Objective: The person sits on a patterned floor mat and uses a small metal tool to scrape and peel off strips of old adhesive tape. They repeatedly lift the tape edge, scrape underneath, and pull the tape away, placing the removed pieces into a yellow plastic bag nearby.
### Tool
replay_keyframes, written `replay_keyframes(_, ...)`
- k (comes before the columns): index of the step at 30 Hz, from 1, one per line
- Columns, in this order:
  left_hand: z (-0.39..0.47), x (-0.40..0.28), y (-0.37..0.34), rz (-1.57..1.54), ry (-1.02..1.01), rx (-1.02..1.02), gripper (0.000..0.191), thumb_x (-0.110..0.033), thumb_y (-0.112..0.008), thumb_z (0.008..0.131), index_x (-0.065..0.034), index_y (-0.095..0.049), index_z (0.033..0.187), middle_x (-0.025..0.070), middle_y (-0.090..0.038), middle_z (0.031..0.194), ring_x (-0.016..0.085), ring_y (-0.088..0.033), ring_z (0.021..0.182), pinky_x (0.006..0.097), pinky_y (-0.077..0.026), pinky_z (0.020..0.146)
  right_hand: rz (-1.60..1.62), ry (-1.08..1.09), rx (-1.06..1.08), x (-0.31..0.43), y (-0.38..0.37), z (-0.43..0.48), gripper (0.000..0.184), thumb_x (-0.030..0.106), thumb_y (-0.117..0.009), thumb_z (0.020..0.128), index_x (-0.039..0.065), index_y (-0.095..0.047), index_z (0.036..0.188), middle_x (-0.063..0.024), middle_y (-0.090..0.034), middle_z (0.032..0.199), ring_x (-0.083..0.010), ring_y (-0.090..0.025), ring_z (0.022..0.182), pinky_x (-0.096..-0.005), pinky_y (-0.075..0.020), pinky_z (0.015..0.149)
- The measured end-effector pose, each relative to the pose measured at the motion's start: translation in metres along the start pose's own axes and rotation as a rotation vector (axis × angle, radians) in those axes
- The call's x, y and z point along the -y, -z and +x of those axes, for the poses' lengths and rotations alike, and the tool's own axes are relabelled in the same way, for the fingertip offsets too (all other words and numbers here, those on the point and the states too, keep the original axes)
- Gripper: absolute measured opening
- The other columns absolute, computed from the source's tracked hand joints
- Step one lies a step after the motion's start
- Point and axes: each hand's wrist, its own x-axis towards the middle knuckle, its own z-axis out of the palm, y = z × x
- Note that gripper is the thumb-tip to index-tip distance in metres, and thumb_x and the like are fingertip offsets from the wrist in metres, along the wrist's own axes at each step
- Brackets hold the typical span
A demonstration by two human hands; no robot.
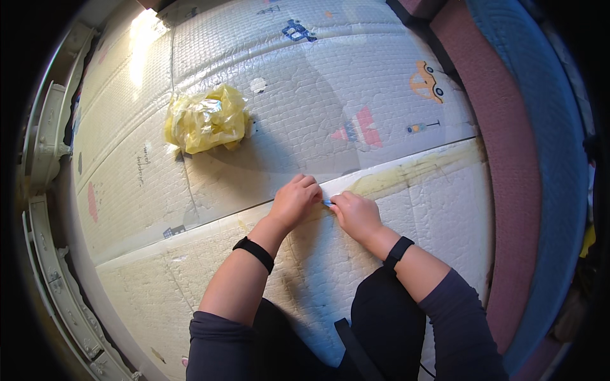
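Observation:
Close together in the middle of the view, my left hand (296, 199) and my right hand (356, 214) pinch a small blue item (327, 203) between them, just above a padded foam play mat (305, 114). The item is mostly covered by my fingers, so its kind cannot be told. A crumpled yellow plastic bag (207, 121) lies on the mat, ahead and to the left of my hands. Both wrists wear black bands.
A seam or fold edge crosses the mat near my hands. White furniture with ornate drawers (66, 295) lines the left side. To the right are a reddish padded base (512, 190) and a blue quilted cover (557, 190). My legs are at the bottom.

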Motion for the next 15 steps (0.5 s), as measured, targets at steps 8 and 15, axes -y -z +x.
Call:
replay_keyframes(8,0.002,0.001,-0.001,-0.001,-0.016,0.007,0.007,-0.013,-0.07,0.077,-0.0129,-0.064,0.08,0.0021,-0.061,0.087,0.024,-0.059,0.089,0.0355,-0.053,0.074,-0.022,0.046,-0.009,-0.005,-0.004,0.003,0.011,0.019,-0.066,0.085,0.011,-0.061,0.081,-0.0068,-0.061,0.08,-0.0283,-0.065,0.075,-0.0417,-0.053,0.061)
replay_keyframes(15,0.0,0.001,-0.008,0.082,-0.05,0.005,0.004,-0.013,-0.065,0.08,-0.0115,-0.062,0.079,0.0034,-0.058,0.086,0.025,-0.058,0.089,0.0374,-0.052,0.074,0.126,-0.034,0.043,-0.012,-0.002,0.0,0.014,0.021,-0.066,0.086,0.012,-0.069,0.097,-0.0077,-0.066,0.088,-0.03,-0.066,0.082,-0.0425,-0.0532,0.068)
